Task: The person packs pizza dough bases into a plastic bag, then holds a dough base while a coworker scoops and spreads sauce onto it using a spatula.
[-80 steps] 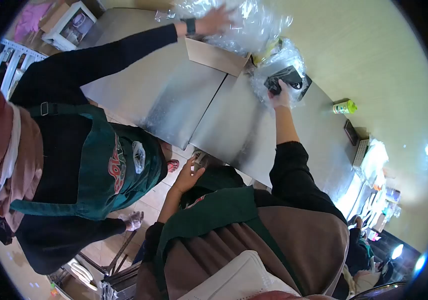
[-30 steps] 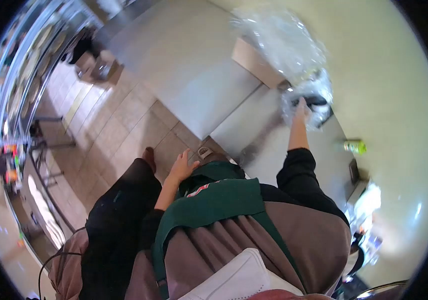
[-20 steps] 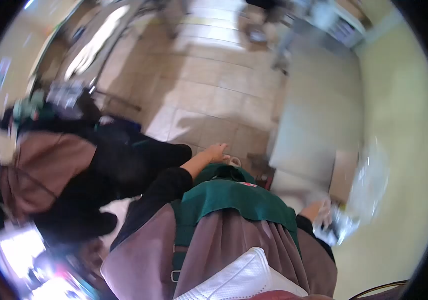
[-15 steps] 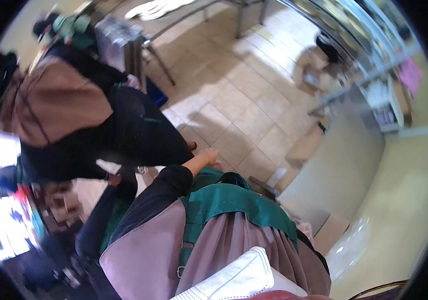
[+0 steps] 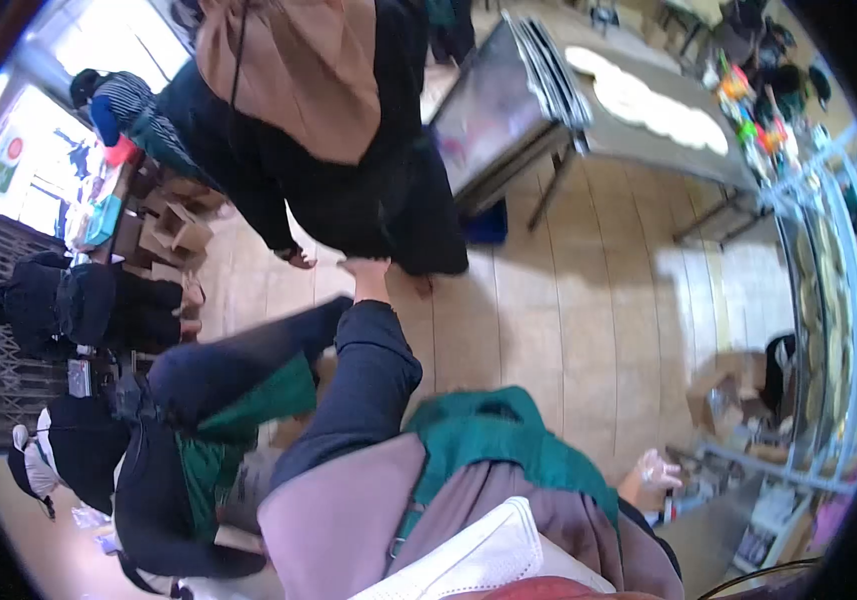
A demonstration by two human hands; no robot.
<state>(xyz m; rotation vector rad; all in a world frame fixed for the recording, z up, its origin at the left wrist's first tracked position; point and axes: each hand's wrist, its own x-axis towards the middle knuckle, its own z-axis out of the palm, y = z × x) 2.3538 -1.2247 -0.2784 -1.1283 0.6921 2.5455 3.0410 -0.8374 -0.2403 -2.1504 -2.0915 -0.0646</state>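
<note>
Head view: near the dull grey table [image 5: 717,528], the right hand [image 5: 655,470] is held, fingers parted. Well away, the left hand [image 5: 366,267] is blurred; its finger state cannot be told.

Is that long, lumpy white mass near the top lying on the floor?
No, the long, lumpy white mass rests on a flat grey tabletop above the tiled floor.

The fingers of the left hand [image 5: 364,268] are blurred against the clothing of a person [image 5: 294,80], whose head is cut off by the top edge. The apron [image 5: 509,440] partly hides the right arm; the finger pose of the right hand [image 5: 657,472] is unclear. The bench [image 5: 717,525] is cut off at lower right. Distant colourful packages [image 5: 771,135] are too small to identify.
</note>
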